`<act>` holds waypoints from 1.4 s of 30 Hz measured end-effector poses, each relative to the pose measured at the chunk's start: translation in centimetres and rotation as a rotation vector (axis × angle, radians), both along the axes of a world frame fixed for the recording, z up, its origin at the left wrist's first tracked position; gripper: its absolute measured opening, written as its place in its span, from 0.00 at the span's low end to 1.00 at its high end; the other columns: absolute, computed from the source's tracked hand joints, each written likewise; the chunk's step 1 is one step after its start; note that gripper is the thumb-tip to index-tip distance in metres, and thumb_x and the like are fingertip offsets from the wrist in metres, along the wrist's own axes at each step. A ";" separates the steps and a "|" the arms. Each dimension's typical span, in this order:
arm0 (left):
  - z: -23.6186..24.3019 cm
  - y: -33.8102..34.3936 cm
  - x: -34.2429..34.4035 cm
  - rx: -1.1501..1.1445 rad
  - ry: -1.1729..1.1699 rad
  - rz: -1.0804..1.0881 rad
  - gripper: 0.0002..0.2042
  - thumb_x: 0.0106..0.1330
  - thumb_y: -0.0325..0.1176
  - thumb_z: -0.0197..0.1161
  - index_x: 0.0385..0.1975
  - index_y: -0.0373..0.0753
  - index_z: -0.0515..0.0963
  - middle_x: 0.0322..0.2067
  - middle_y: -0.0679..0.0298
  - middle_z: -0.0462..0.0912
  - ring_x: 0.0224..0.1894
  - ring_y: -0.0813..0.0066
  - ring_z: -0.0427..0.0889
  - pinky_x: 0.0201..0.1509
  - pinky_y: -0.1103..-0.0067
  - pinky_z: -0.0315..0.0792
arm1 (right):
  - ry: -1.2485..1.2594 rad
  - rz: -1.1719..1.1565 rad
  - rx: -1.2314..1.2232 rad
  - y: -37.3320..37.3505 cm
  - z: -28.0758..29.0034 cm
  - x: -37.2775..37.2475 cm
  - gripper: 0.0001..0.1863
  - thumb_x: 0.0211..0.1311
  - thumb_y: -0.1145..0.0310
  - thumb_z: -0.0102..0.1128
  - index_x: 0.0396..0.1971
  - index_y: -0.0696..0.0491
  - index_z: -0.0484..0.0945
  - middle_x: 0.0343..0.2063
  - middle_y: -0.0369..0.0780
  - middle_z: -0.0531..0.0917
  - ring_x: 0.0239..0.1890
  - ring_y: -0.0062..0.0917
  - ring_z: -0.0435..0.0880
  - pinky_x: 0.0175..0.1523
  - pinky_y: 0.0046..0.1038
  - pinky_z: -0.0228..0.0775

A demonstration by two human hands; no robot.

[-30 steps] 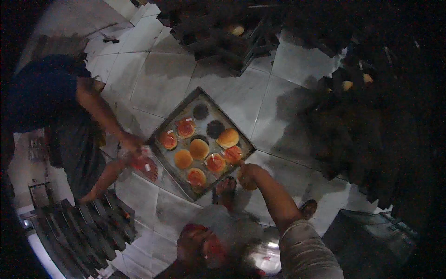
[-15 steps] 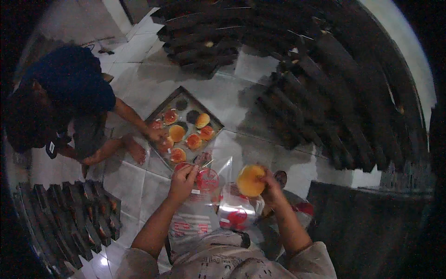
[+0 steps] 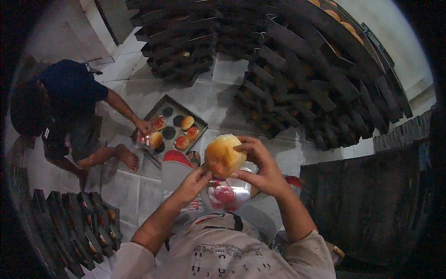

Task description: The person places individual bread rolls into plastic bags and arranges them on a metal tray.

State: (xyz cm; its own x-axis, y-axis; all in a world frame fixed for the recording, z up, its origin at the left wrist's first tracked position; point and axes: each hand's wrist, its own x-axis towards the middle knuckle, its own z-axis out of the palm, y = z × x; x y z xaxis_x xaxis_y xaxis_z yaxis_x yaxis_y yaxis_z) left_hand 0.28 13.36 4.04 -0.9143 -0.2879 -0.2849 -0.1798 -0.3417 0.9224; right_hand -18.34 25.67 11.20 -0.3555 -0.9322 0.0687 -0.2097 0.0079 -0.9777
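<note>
A round golden bun (image 3: 226, 153) is in front of me, gripped from its right side by my right hand (image 3: 260, 169), thumb below and fingers on top. At its lower left, my left hand (image 3: 195, 185) pinches a clear plastic bag (image 3: 219, 171), whose red print shows against the lower part of the bun. How far the bag reaches around the bun I cannot make out. More clear bags with red print (image 3: 230, 194) lie on my lap, just under both hands.
Beyond my feet, a dark metal tray (image 3: 197, 120) on the tiled floor bears several buns (image 3: 187, 122). A co-worker's hand (image 3: 144, 127) reaches to its left side. Stacked dark trays (image 3: 320, 88) stand at far right, others (image 3: 74, 223) at lower left.
My right hand has brought the bun leftward and up to my left hand and the bag. The tray shows fewer buns, and the co-worker's hand has shifted slightly left.
</note>
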 end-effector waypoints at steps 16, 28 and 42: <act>4.3 2.0 -0.7 -0.075 0.064 0.299 0.21 0.70 0.40 0.46 0.57 0.35 0.64 0.55 0.61 0.68 0.55 0.74 0.69 0.59 0.79 0.61 | 0.296 -0.113 -0.173 1.7 0.4 0.4 0.03 0.56 0.73 0.54 0.30 0.56 0.73 0.30 0.41 0.76 0.37 0.32 0.75 0.43 0.30 0.65; 6.0 -0.1 -1.5 -0.761 0.202 0.263 0.11 0.62 0.34 0.55 0.41 0.46 0.81 0.56 0.62 0.69 0.64 0.61 0.52 0.66 0.66 0.41 | 0.166 -0.145 -0.192 0.5 1.9 -0.1 0.04 0.52 0.74 0.58 0.28 0.56 0.76 0.36 0.40 0.76 0.43 0.29 0.74 0.48 0.28 0.64; 5.0 0.3 -0.5 -0.381 -0.099 0.141 0.11 0.65 0.31 0.53 0.41 0.31 0.78 0.33 0.60 0.83 0.37 0.78 0.79 0.46 0.81 0.71 | 0.026 -0.005 0.042 -0.1 0.2 0.1 0.09 0.57 0.68 0.59 0.33 0.58 0.78 0.32 0.38 0.77 0.37 0.22 0.76 0.45 0.23 0.66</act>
